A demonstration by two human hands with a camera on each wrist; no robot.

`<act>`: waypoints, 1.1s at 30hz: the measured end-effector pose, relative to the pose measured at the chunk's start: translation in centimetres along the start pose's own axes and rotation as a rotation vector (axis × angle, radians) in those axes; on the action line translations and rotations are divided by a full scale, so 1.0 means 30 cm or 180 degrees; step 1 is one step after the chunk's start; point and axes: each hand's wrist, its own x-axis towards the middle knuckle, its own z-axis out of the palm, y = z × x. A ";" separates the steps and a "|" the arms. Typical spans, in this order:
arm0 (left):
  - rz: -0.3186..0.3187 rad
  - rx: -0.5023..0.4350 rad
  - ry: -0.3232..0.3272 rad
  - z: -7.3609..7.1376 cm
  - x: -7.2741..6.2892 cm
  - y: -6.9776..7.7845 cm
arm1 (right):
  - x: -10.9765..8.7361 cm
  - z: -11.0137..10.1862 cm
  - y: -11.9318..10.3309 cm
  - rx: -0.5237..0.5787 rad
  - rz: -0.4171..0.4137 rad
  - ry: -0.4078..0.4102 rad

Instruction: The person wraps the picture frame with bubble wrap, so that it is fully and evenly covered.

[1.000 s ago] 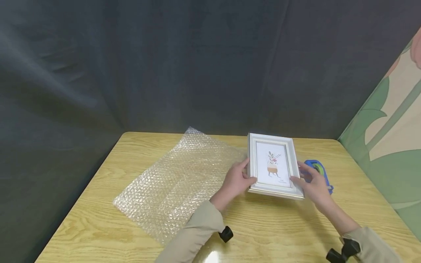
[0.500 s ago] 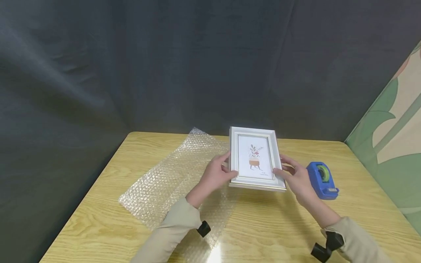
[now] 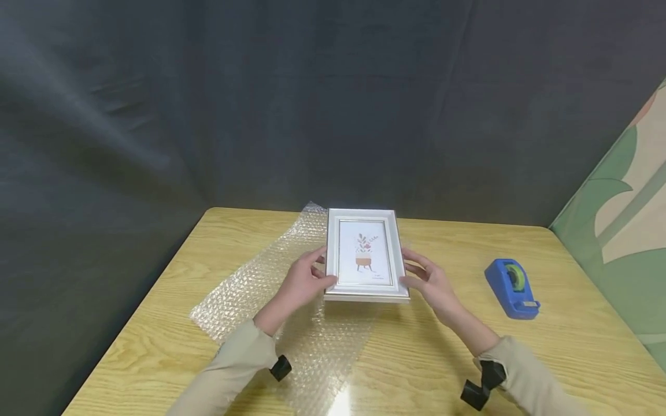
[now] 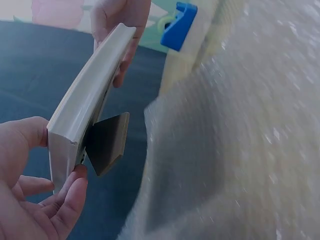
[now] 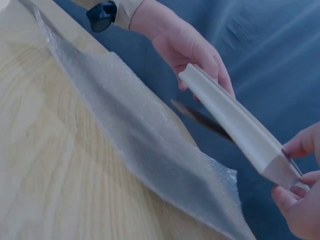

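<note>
The white picture frame [image 3: 367, 290] is held aloft over the table [image 3: 411, 361], with the print [image 3: 363, 254] faced toward the head camera. Taking the frame as the clock's centre in the head view, it is grasped by the left hand [image 3: 303, 282] between eight and nine o'clock and by the right hand [image 3: 432, 289] between three and four. At each lower corner a thumb is laid on the front border and fingers are tucked along the side and behind, so the weight is apparently shared and the glazed middle is left untouched.

In the left wrist view, the dark stand [image 4: 107, 145] is seen angled out from the back; the low side grip probably leaves it room. The bubble wrap [image 3: 318, 344] is spread askew from six to nine o'clock, partly beneath the frame but not pressed by it, perhaps laid there as padding. The blue tape dispenser [image 3: 512, 289] is set just past three o'clock, well apart from both hands, where it seems to be out of the way yet reachable.
</note>
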 end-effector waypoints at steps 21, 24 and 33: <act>-0.0530 -0.0326 0.0243 -0.125 -0.031 -0.233 | 0.098 0.244 0.109 0.0444 0.0088 -0.0214; -0.0602 -0.0299 0.0240 -0.141 -0.030 -0.243 | 0.110 0.266 0.112 0.0481 0.0070 -0.0184; -0.0639 -0.0203 0.0126 -0.155 -0.042 -0.297 | 0.106 0.315 0.150 0.0614 0.0225 -0.0211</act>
